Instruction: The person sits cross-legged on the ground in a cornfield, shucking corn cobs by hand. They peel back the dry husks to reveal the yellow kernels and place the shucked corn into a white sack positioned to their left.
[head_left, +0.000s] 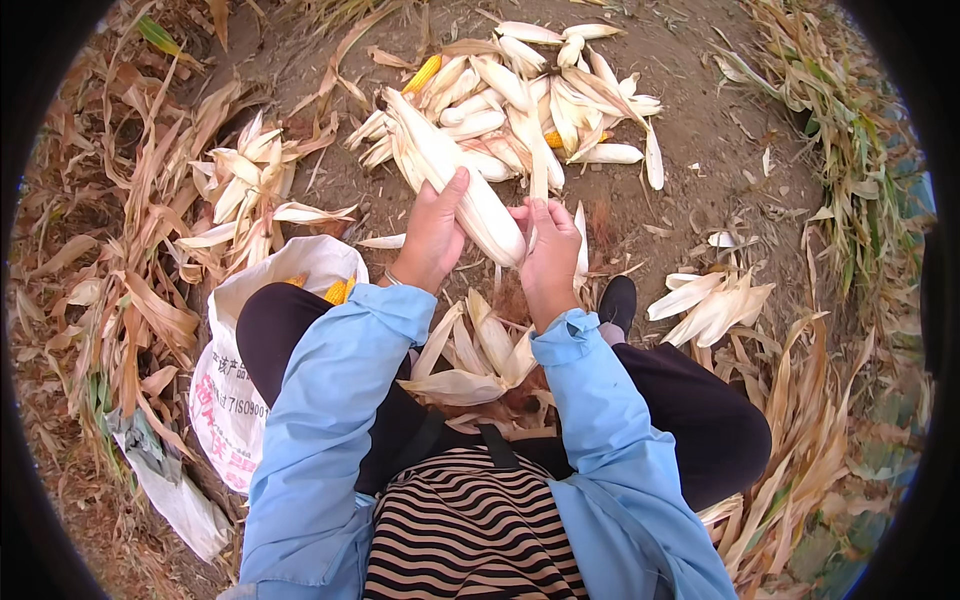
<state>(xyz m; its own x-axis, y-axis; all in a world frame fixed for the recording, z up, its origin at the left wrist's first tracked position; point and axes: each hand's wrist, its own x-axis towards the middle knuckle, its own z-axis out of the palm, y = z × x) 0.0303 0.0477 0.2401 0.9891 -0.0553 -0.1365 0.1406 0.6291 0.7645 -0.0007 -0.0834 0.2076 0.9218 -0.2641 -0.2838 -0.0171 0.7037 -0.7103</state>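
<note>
An ear of corn (484, 202) in pale husk lies slanted in my left hand (431, 244), its thumb along the husk. At the ear's near end, my right hand (551, 259) pinches a narrow strip of husk (538, 176) that points away from me. I cannot tell whether this strip is still joined to the ear. Just beyond both hands is a heap of corn ears (480, 124), most in their husks. Yellow kernels show on a partly bare ear (423, 73) at the heap's far left.
A white woven sack (232, 427) bearing print stands open by my left knee, with yellow corn cobs (339, 291) inside. Loose husks (480, 360) lie between my legs, with more husks (709, 304) at right. Dry corn stalks (142, 247) border the bare soil (705, 165).
</note>
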